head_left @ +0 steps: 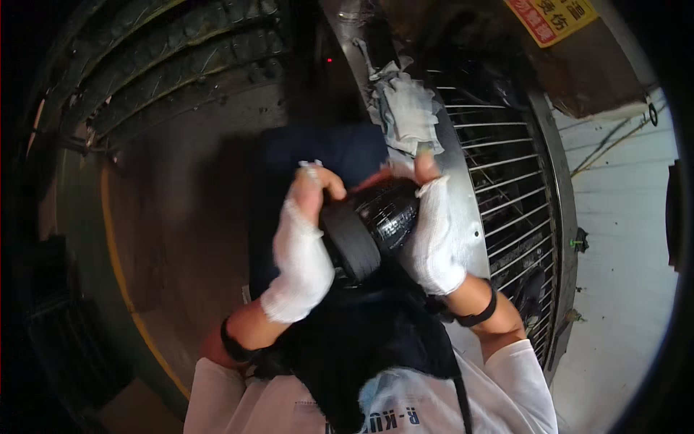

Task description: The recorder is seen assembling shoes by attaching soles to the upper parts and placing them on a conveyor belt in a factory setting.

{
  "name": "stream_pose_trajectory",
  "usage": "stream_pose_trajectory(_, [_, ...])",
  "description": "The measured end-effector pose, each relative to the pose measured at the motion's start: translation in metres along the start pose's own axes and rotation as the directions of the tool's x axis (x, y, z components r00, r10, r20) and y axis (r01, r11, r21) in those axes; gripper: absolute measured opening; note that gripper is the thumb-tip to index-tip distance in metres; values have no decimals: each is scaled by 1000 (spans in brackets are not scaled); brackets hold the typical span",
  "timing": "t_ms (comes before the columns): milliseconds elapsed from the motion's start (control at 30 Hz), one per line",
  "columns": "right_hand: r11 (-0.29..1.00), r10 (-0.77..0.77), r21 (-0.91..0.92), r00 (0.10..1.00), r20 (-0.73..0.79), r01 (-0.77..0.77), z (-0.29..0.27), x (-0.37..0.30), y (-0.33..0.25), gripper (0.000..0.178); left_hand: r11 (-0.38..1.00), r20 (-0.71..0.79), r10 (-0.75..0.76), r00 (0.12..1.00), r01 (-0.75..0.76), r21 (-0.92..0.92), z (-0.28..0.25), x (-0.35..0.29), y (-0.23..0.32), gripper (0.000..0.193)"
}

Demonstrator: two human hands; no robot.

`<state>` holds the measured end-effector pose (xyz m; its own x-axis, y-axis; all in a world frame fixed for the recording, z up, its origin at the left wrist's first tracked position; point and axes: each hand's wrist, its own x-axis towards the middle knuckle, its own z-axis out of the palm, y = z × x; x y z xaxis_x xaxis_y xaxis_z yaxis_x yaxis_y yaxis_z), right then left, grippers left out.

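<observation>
Between my two hands is a black rounded object [396, 220], glossy and ribbed on its right part, with a broad matte band on its left; I cannot make out its exact kind. My left hand [300, 246], in a white glove with bare fingertips, is bent around its left side. My right hand [436, 235], gloved the same way, is closed on its right side with the thumb pointing away from me. Most of the right fingers are hidden behind the object. It is held above my dark apron [361, 325].
On the right runs a metal bench edge [463, 195] beside a barred metal grille [506, 166]. Crumpled white cloths [408, 108] lie on the bench beyond my hands. A rack with dark pieces [181, 65] stands far left. A yellow line [119, 260] marks the floor.
</observation>
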<state>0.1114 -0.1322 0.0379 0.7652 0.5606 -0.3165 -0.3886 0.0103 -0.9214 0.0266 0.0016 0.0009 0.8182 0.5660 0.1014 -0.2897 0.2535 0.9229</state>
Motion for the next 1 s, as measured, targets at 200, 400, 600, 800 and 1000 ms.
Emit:
stream_pose_trajectory(200, [333, -593, 3, 207, 778, 943, 45, 15, -46, 56, 930, 76, -361, 930, 365, -45, -31, 34, 2, 54])
stream_pose_trajectory(400, [274, -438, -10, 134, 889, 962, 66, -21, 33, 50, 401, 648, -395, 651, 757, -516, -75, 27, -89, 70])
stream_pose_trajectory(600, [934, -50, -341, 983, 179, 110, -55, -11, 29, 37, 274, 445, -475, 759, 608, -745, -60, 18, -50, 76])
stream_pose_trajectory(800, [992, 2, 111, 875, 485, -63, -50, -33, 88, 44, 279, 463, -516, 721, 652, -705, -65, 2, -42, 84])
stream_pose_trajectory(1000, [983, 178, -36, 878, 444, -182, -46, -20, 74, 47, 275, 482, -510, 713, 666, -694, -70, -2, -35, 87])
